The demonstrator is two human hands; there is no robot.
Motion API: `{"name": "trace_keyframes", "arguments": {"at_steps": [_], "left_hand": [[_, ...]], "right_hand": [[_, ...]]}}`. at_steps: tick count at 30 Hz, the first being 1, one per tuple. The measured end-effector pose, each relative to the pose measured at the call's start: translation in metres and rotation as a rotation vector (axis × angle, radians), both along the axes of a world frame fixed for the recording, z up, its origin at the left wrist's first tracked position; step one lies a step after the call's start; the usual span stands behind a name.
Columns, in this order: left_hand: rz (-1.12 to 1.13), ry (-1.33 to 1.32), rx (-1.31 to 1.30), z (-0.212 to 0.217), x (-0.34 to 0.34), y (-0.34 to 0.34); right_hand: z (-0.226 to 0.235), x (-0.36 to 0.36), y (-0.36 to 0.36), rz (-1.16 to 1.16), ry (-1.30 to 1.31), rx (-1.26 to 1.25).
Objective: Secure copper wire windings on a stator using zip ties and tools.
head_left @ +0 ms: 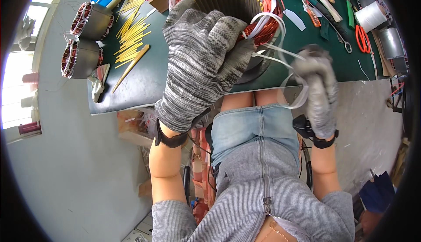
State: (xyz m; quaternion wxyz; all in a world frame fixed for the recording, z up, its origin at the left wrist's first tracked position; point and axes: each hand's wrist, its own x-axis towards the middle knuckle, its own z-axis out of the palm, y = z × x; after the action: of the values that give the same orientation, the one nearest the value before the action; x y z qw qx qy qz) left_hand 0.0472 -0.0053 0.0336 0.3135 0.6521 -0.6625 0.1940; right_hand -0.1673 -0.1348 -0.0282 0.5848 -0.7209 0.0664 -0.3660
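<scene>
A motor stator (271, 5) with copper-red windings and yellow slot liners lies at the far middle of the dark green table. My left hand (199, 53), in a grey striped knit glove, grips its near rim, fingers bent over the windings and thumb beside the lacing. White lacing cord (284, 52) loops around the winding and runs off to the right. My right hand (318, 86), gloved alike and blurred by motion, is closed on this cord, apart from the stator. A loose loop of it hangs beside that hand, over the table's front edge.
Yellow thin strips (133, 35) and a pointed wooden stick (130, 68) lie on the left. Two smaller stators (90, 60) stand at the left edge. Rightward are a red cutter (312, 16), orange-handled scissors (362, 39) and a white thread spool (371, 15).
</scene>
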Motion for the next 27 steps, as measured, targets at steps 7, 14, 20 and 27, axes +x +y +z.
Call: {"name": "trace_keyframes", "arguments": {"at_steps": [7,14,20,27], "left_hand": [[0.032,0.009,-0.034,0.001,0.000,0.017],[-0.009,0.012,-0.034,-0.005,-0.001,0.012],[-0.014,0.008,-0.031,0.009,0.000,0.014],[-0.049,-0.006,-0.008,0.008,0.003,0.001]], "right_hand": [[-0.037,-0.141,-0.043,-0.187,-0.471,0.809],[-0.181,-0.353,-0.085,-0.553,-0.653,1.295],[0.017,-0.046,-0.010,-0.790,0.202,0.380],[0.054,0.057,0.004,-0.230,0.274,-0.110]]}}
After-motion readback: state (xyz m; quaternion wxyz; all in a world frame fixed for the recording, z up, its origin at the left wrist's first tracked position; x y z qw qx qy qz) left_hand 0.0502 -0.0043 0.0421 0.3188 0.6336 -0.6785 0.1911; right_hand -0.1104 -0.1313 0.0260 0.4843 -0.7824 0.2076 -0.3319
